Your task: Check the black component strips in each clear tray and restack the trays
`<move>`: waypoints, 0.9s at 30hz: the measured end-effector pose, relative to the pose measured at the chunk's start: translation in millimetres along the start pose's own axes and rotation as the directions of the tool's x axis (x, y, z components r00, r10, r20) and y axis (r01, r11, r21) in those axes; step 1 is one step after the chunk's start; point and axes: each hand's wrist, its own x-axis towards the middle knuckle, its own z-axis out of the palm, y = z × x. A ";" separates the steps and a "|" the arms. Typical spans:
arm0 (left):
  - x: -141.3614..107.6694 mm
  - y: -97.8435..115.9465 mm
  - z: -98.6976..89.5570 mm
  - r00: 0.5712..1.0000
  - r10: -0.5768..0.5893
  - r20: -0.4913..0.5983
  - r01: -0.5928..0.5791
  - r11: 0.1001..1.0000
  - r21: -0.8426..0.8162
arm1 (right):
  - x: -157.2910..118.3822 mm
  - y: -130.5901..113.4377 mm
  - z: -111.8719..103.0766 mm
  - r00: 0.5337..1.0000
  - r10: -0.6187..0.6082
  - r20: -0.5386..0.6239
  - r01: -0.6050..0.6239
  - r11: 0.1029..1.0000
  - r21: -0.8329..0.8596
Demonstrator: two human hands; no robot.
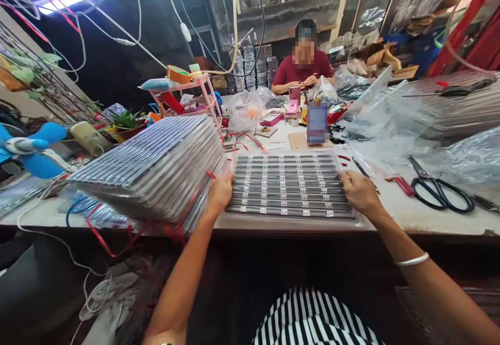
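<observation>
A clear plastic tray (pixel 287 186) with rows of dark strips bearing small white marks lies in front of me on the table. My left hand (pixel 221 193) grips its left edge, fingers closed. At the opposite edge, my right hand (pixel 357 191) is closed around the tray's right side. Close beside my left hand stands a tall stack of similar trays (pixel 156 162), slightly tilted, with red strap (pixel 195 191) along its side. Whether one tray or a few lie between my hands, I cannot tell.
Large black-handled scissors (pixel 441 191) and a red-handled tool (pixel 402 184) lie to the right. A phone (pixel 317 123) stands upright beyond the tray. Across the table sits a person in a dark red shirt (pixel 322 66). A blue fan (pixel 33 147) is at far left; plastic bags (pixel 394 118) lie right.
</observation>
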 end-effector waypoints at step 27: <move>-37.1 -50.0 46.3 0.991 -0.014 0.136 0.086 0.833 -0.547 | -27.1 44.2 25.6 0.983 0.130 0.132 -0.127 0.991 -0.037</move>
